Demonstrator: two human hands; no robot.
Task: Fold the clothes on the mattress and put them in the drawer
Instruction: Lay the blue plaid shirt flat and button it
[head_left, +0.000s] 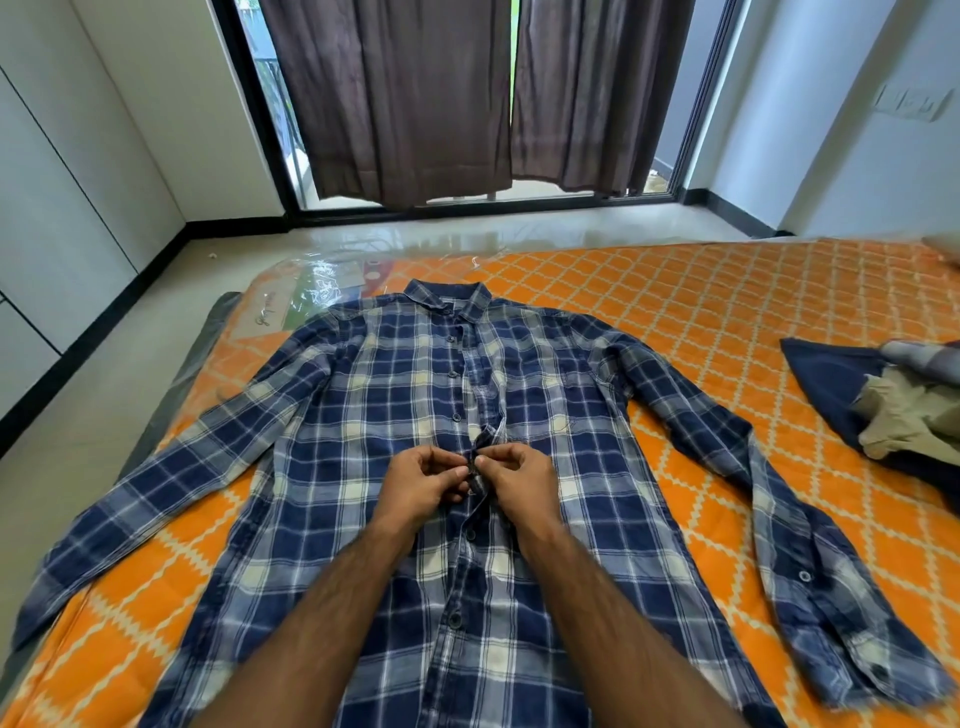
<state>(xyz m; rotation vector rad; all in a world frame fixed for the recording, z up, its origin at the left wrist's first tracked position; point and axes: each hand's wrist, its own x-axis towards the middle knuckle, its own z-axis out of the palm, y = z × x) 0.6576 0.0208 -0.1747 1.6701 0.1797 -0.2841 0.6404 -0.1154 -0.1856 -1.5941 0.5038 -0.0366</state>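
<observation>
A blue and white plaid shirt (363, 415) lies face up on the orange patterned mattress (701, 312), collar away from me and both sleeves spread out. My left hand (423, 480) and my right hand (514, 480) meet at the middle of the button placket. Both pinch the placket fabric at a button there. The upper part of the front hangs slightly apart; the buttons below my hands look fastened.
A loose pile of clothes (893, 410), dark blue, beige and grey, lies at the mattress's right edge. Clear plastic wrap (322, 286) covers the far left mattress corner. Beyond are tiled floor (104, 415), dark curtains (415, 104) and a glass door. No drawer is in view.
</observation>
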